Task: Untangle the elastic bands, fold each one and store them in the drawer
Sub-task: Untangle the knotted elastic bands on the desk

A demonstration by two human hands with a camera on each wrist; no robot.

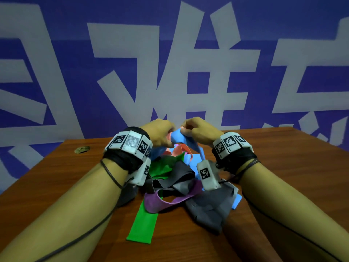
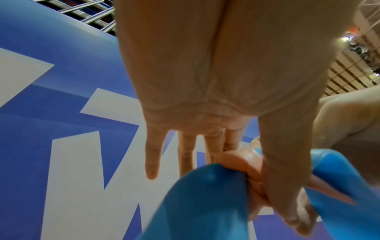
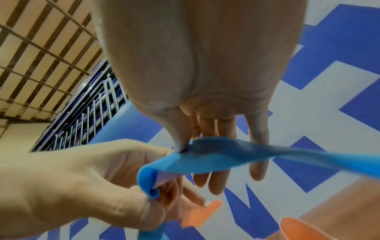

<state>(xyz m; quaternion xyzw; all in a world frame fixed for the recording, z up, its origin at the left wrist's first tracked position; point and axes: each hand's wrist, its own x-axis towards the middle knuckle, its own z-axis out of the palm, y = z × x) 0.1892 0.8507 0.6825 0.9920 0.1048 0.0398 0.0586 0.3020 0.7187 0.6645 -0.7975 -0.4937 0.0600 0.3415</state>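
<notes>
A tangle of elastic bands lies mid-table: green (image 1: 144,222), purple (image 1: 162,203), dark grey (image 1: 179,174), lighter grey (image 1: 207,208), orange (image 1: 181,148). Both hands are raised above its far side. My left hand (image 1: 164,134) pinches a curled end of the blue band (image 1: 178,137) with thumb and fingers, and a bunch of the orange band (image 2: 246,162) is caught in the same grip. My right hand (image 1: 195,129) pinches the blue band (image 3: 216,159) between thumb and forefinger, its other fingers (image 3: 258,168) straight. The blue band trails down into the pile.
The wooden table (image 1: 283,167) extends on both sides of the pile. A round brass-coloured cap (image 1: 82,149) sits in its far left part. A blue wall with large white characters (image 1: 132,72) stands right behind the table. No drawer is in view.
</notes>
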